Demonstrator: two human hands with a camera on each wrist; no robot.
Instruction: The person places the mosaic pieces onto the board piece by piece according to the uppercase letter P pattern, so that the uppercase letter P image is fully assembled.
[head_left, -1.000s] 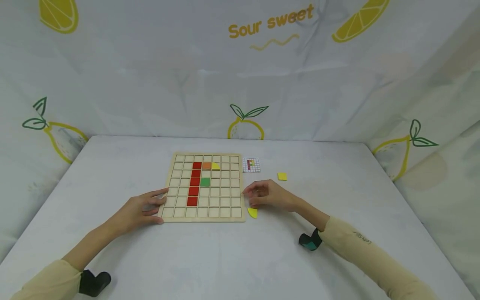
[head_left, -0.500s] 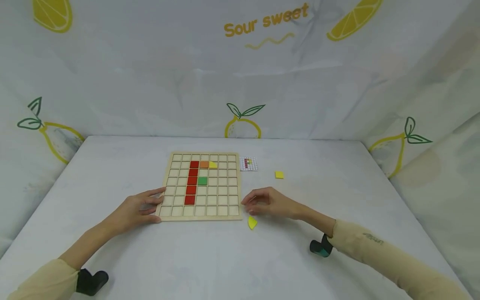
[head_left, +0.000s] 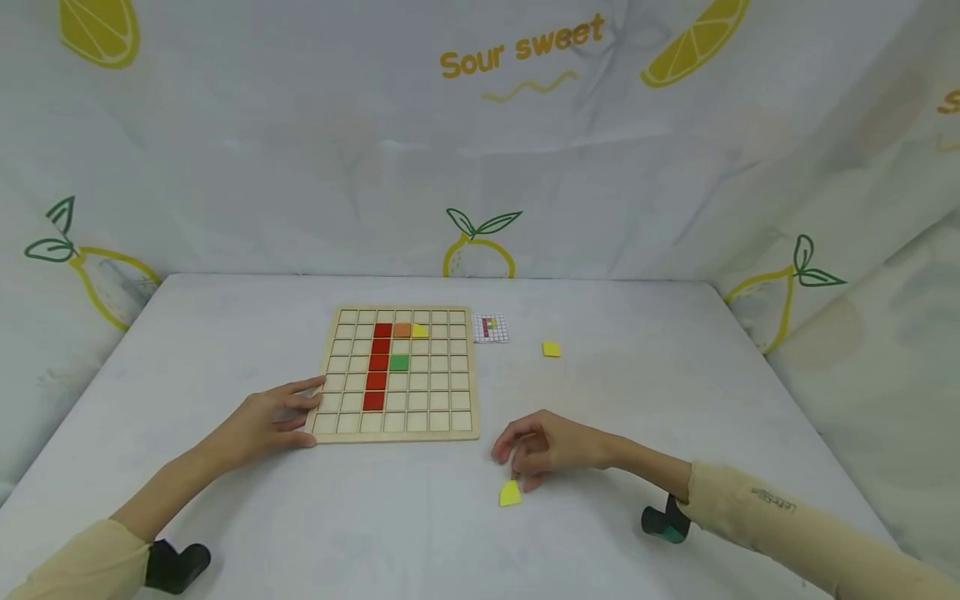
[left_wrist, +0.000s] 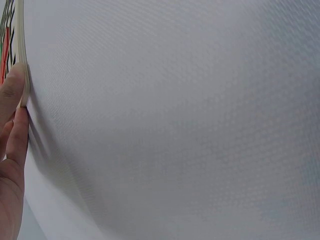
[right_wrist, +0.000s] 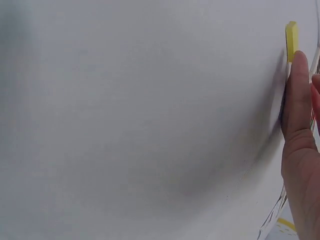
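Note:
A wooden grid board (head_left: 438, 423) lies flat, bearing a column of red square tiles (head_left: 378, 362), an orange tile (head_left: 402, 330), a yellow rounded tile (head_left: 420, 332) and a green tile (head_left: 399, 362). My left hand (head_left: 262, 425) steadies the board's left side, fingers fairly straight; the left wrist view shows fingertips touching its edge (left_wrist: 21, 50). In front of the board's right corner, my right hand (head_left: 558, 443) pinches a yellow quarter-circle tile (head_left: 510, 494) by its far end. In the right wrist view the thumb meets that tile (right_wrist: 292, 40); the other fingers are mostly hidden.
A small printed pattern card (head_left: 491, 328) lies against the board's right edge. Farther right on the white tabletop (head_left: 637, 358) sits a yellow square tile (head_left: 551, 349). A lemon-print cloth (head_left: 337, 167) hangs behind and beside the table.
My right hand has moved toward me from beside the board, and the yellow quarter-circle tile has come along and turned. The left hand stays at the board; the whole view has shifted slightly.

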